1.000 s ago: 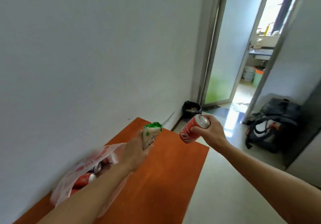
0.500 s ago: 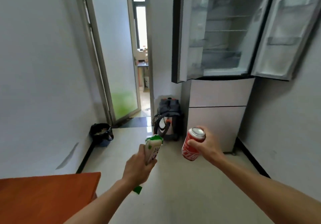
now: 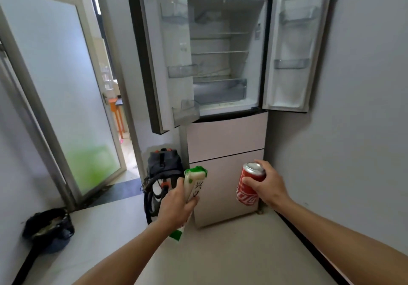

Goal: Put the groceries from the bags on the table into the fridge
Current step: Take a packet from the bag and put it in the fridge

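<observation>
The fridge (image 3: 225, 134) stands ahead with both upper doors swung open; its glass shelves and door bins look bare. My left hand (image 3: 175, 207) grips a green-and-white packet (image 3: 195, 182), held upright in front of the lower drawers. My right hand (image 3: 268, 187) grips a red soda can (image 3: 248, 185), tilted slightly, at about the same height to the right. Both hands are below the open compartment. The table and the bags are out of view.
A black backpack with hoses (image 3: 162, 174) leans against the fridge's left side on the floor. A dark bin with a bag liner (image 3: 49, 229) sits at lower left by the wall. A frosted glass door (image 3: 64, 99) stands open on the left. A grey wall closes the right side.
The view has turned from the table and bags to the fridge and moved closer to it. Both hands still hold the same packet and can.
</observation>
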Motion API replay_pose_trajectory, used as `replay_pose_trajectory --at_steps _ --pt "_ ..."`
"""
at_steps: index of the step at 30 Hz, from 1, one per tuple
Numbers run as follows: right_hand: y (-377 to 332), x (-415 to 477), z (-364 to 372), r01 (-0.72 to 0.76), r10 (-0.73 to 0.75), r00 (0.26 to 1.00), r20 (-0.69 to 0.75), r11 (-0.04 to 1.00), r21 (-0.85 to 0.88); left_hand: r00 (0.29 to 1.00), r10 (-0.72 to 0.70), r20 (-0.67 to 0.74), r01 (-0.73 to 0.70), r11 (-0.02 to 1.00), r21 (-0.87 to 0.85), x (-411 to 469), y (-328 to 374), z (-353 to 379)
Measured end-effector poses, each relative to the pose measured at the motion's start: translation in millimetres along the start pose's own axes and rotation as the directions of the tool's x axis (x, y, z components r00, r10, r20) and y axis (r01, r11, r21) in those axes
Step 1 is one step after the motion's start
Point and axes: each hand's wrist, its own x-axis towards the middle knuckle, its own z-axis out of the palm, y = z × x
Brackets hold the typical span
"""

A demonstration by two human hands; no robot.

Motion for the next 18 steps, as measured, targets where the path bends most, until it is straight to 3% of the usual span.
replay_pose_trajectory --at_steps 9,18 --pt "-10.6 184.8 14.4 0.053 -0.054 0.999 0.008 0.996 0.065 0.998 0.005 -0.06 -0.002 0.999 0.053 174.2 -5.2 19.3" --pt "-77.0 414.6 86.9 0.159 -0.163 0.987 -0.01 0.942 0.294 0.984 -0.106 -0.141 0.117 0.99 0.074 287.9 -27.9 55.4"
